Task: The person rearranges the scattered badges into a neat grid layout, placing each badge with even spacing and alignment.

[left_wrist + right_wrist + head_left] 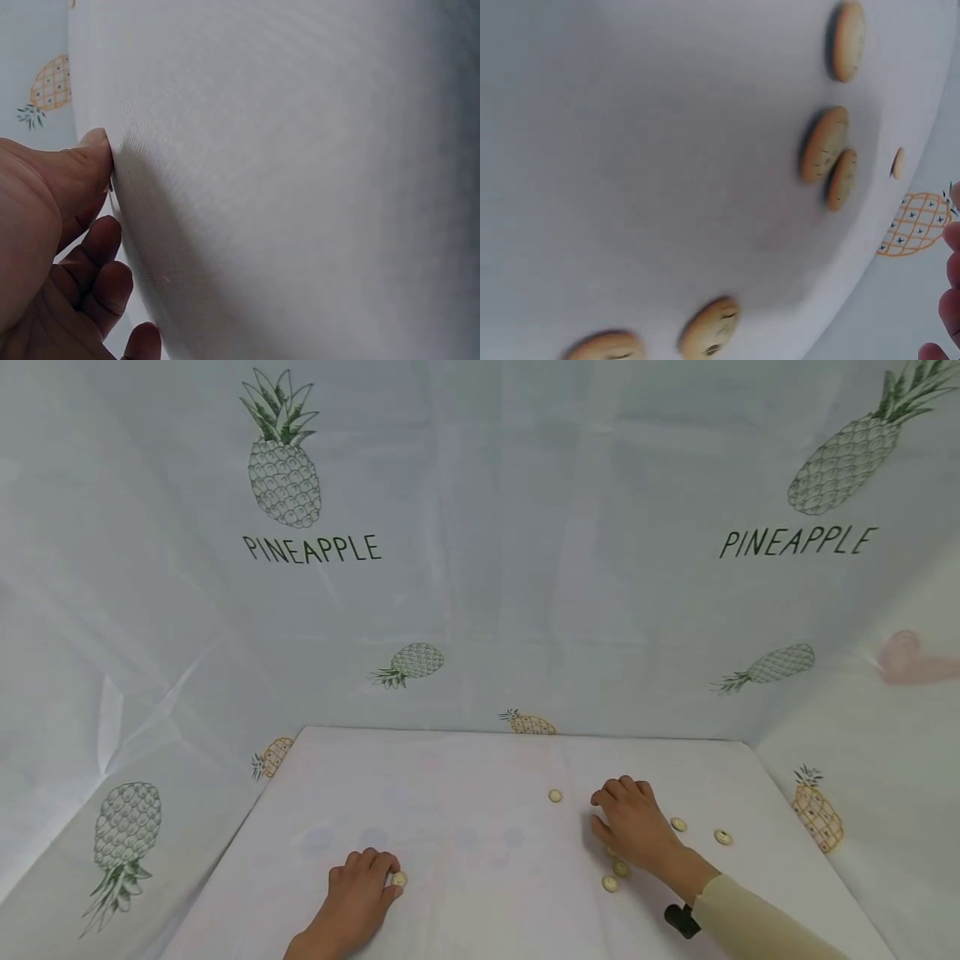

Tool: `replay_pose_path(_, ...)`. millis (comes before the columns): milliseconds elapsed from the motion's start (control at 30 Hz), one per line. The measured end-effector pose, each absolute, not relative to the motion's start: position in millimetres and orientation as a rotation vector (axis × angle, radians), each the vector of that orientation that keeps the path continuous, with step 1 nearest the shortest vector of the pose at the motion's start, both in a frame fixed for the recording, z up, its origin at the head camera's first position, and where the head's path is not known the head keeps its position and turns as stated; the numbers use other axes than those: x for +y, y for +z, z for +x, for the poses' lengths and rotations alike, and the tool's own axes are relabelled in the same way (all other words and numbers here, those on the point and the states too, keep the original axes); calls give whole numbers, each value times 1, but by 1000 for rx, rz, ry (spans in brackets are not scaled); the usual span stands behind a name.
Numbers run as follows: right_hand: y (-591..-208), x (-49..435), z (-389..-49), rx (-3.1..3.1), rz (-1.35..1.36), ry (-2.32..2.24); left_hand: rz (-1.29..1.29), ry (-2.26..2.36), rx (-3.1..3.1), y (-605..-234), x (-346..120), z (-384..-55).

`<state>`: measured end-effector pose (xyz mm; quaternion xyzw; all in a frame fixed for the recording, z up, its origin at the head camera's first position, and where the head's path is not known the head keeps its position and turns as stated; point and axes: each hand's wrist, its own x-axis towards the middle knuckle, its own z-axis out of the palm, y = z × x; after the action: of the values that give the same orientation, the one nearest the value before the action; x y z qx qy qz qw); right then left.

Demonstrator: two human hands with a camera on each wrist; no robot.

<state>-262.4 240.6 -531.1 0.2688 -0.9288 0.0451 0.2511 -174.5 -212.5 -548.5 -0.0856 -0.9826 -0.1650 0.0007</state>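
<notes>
At the left of the white table, my left hand (354, 897) pinches a small round biscuit (399, 878) between thumb and forefinger, low at the surface. The left wrist view shows the thumb (94, 157) right at the tabletop, with the biscuit mostly hidden behind it. My right hand (633, 827) hovers over the right part, fingers spread and loosely bent, nothing seen between them. Under its palm side lie pale biscuits (621, 868), one partly covered by the hand, and another biscuit (610, 883) close by. In the right wrist view, only fingertips (952, 277) show at the edge.
A lone biscuit (555, 795) lies left of the right hand, toward the back. Two more biscuits, one nearer (678, 823) and one farther right (723, 837), lie beyond the right wrist. A pineapple-printed sheet (495, 568) walls the table (450, 777) at back and sides.
</notes>
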Motion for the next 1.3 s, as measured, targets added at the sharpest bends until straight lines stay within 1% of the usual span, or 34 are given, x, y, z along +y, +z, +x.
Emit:
replay_pose_path(300, -537, 259, -227, -2494, 814, 114, -250, -529, -3109, -548, -211, -174)
replay_pose_path(567, -550, 264, -203, -2455, 898, 56, -241, -523, -3109, -549, -213, -175)
replay_pose_path(833, -562, 263, -196, -2448, 908, 31, -242, -531, -3103, -551, -211, -175)
replay_pose_path(1167, -558, 257, -191, -2528, 953, 154, -259, -535, -3079, -549, -212, -174)
replay_pose_path(1300, -556, 258, -190, -2547, 926, 148, -257, -530, -3080, -549, -213, -174)
